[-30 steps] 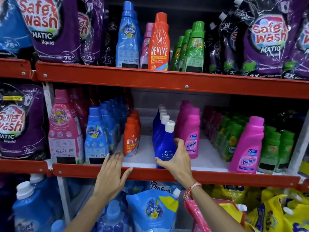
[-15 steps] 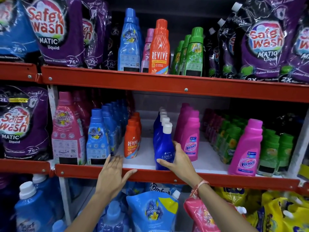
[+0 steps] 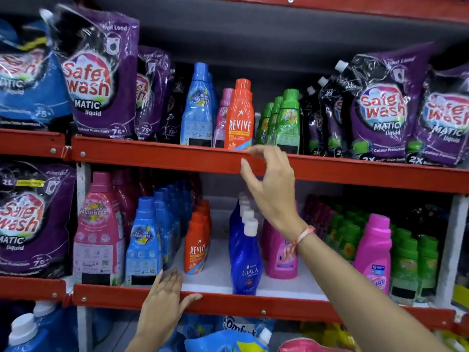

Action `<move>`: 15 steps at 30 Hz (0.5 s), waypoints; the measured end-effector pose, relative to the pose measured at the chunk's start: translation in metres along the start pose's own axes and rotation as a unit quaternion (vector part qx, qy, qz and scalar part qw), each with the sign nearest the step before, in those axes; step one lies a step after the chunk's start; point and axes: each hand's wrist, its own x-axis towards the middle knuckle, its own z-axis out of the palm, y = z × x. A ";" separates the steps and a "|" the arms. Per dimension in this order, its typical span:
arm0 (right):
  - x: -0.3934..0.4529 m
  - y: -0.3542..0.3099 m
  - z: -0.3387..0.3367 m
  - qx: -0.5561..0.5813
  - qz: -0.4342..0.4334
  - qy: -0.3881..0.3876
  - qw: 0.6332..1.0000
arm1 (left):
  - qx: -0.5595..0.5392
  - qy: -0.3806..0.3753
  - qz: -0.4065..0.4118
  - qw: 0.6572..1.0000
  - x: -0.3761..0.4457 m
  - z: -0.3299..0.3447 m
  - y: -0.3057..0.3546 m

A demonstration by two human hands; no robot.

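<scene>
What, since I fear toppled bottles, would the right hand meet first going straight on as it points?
Probably the red metal front lip of the upper shelf, which the right hand's fingertips overlap; above stands the orange plastic Revive bottle. Depth unclear.

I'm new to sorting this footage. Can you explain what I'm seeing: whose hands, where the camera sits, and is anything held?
There is no machine: a person wears one camera on the head, looking forward and down at their own two hands. The shop's red shelves carry Safewash pouches, a blue Ujala bottle and pink bottles. The left hand rests on the lower shelf edge. The right hand is up by the orange Revive bottle on the upper shelf, holding nothing.
</scene>
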 end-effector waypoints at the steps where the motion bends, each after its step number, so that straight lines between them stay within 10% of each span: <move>1: 0.014 -0.003 0.001 0.006 0.001 0.003 1.000 | -0.010 0.015 -0.001 1.000 0.002 0.002 0.000; 15: 0.109 0.011 0.030 -0.006 0.222 -0.181 0.958 | -0.006 0.059 0.041 0.997 0.014 0.005 -0.010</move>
